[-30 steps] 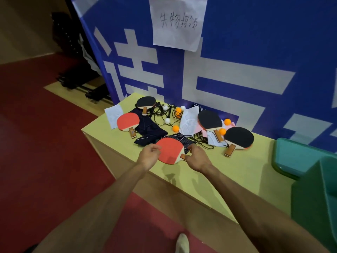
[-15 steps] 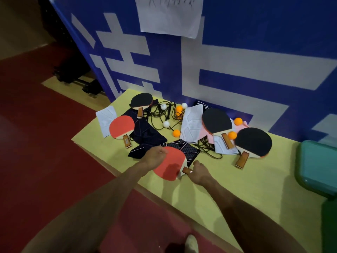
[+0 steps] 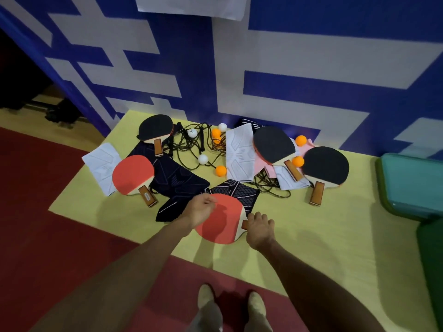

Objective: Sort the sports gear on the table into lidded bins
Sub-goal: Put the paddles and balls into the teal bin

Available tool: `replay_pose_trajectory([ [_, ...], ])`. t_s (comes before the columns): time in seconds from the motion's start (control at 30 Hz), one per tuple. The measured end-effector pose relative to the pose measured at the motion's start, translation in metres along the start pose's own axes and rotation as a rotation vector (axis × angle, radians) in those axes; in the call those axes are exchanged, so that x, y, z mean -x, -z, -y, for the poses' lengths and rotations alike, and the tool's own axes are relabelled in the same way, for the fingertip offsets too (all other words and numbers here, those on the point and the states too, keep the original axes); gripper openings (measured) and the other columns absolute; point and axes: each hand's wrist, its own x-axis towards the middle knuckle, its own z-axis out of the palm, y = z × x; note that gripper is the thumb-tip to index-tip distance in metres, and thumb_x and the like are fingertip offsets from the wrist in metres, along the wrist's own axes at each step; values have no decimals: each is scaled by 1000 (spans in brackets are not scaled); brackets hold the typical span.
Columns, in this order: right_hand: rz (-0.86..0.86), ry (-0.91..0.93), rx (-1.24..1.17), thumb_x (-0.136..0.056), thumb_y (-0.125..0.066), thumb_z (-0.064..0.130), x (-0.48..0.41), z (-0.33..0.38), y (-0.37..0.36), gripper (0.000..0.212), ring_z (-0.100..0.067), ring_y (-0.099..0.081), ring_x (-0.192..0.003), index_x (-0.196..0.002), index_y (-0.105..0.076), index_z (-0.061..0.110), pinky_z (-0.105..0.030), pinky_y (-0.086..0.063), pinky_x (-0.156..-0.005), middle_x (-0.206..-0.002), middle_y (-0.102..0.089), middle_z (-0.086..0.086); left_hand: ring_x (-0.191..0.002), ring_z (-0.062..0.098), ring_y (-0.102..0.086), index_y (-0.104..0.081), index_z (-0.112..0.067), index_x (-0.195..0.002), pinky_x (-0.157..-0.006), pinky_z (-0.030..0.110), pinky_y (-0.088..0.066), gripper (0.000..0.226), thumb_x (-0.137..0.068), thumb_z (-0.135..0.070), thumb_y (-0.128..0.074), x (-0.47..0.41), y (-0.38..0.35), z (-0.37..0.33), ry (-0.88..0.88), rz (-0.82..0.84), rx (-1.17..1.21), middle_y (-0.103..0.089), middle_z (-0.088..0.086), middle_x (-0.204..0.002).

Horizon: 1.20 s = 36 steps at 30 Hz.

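- Right hand (image 3: 260,230) curled round the wooden handle of the red paddle (image 3: 221,224), while the left hand (image 3: 200,209) pinched the blade's far rim with bent fingers.
- That paddle sat at the near edge of the surface (image 3: 311,236), partly over a patterned cloth (image 3: 239,191); whether it was lifted could not be told.
- Sorting looked barely begun, with nothing seen inside a bin.
- Still to sort were a second red paddle (image 3: 133,174) toward the left edge, three black paddles (image 3: 326,165) nearer the far edge, orange balls (image 3: 220,170), white balls (image 3: 203,159), a tangled black cord (image 3: 191,144) and pale cloths (image 3: 239,154).
- A teal bin (image 3: 407,183) stood just past the right edge, its lid seemingly on, with a green bin (image 3: 431,248) nearer.
- Yellow-green, the surface backed onto a blue-and-white banner (image 3: 239,68), and red floor (image 3: 48,212) lay below.
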Motion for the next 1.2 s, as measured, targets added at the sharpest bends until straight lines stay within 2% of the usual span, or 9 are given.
replay_pose_trajectory([
  [0.23, 171, 44, -166, -93, -47, 35, -4, 8, 16, 47, -28, -44, -121, -135, -49, 14, -37, -45, -96, -129, -52, -11, -84, 15, -62, -66, -11, -104, -66, 20, -45, 20, -91, -5, -52, -25, 30, 3, 2, 7, 67, -67, 5, -94],
  [0.37, 140, 12, -280, -88, -54, 37, 0, -1, 46, 36, -28, -58, -108, -109, -63, 9, -28, -41, -75, -106, -62, -11, -93, 22, -62, -67, -15, -99, -81, 32, -51, 19, -90, -8, -52, -41, 25, -25, -32, -60, 38, -68, 6, -101],
  [0.5, 76, -88, -502, -86, -56, 38, -1, -26, 81, 31, -25, -57, -92, -94, -66, 9, -28, -41, -72, -105, -66, -10, -99, 25, -60, -66, -22, -99, -93, 39, -49, 20, -93, -16, -48, -53, 12, -64, -87, -171, -53, -65, 0, -105],
  [0.63, -79, -131, -720, -85, -61, 35, -15, -56, 103, 23, -23, -54, -84, -87, -55, 13, -29, -36, -59, -88, -59, -4, -122, 31, -46, -54, -17, -123, -104, 43, -39, 37, -87, -23, -59, -66, -8, -93, -108, -377, -195, -47, 10, -133],
  [0.73, -174, -164, -892, -84, -64, 31, -26, -71, 113, 24, -23, -53, -80, -84, -51, 11, -29, -36, -57, -85, -55, -5, -128, 36, -38, -34, -6, -139, -102, 43, -38, 64, -87, -29, -63, -72, -26, -114, 31, -352, 25, -34, 17, -141],
  [0.83, -257, -104, -1065, -85, -64, 22, -36, -88, 118, 19, -20, -56, -82, -95, -53, 9, -29, -47, -68, -89, -58, -6, -100, 34, -60, -52, -6, -116, -87, 47, -53, 43, -90, -40, -59, -76, -49, -138, 191, -103, 515, -61, 15, -114],
  [0.9, -286, -48, -1135, -89, -64, 17, -38, -101, 122, 18, -9, -51, -75, -96, -47, 19, -8, -40, -58, -80, -50, 10, -88, 31, -64, -57, -9, -103, -87, 48, -54, 31, -93, -39, -56, -79, -65, -154, 192, -1, 725, -65, 14, -100],
  [1.03, -296, -43, -1005, -88, -67, 22, -58, -129, 116, 38, -12, -44, -71, -70, -33, 27, -21, -31, -53, -78, -44, 4, -99, 29, -62, -56, -13, -113, -85, 44, -53, 31, -89, -31, -65, -101, -100, -171, 127, -21, 700, -65, 10, -109],
  [1.2, -121, 9, -1023, -85, -66, 44, -83, -168, 114, 40, -13, -46, -64, -73, -53, 8, -28, -34, -56, -67, -49, 1, -106, 33, -60, -55, -3, -126, -87, 42, -52, 35, -91, -3, -59, -135, -123, -165, 217, -219, 653, -60, 16, -124],
])
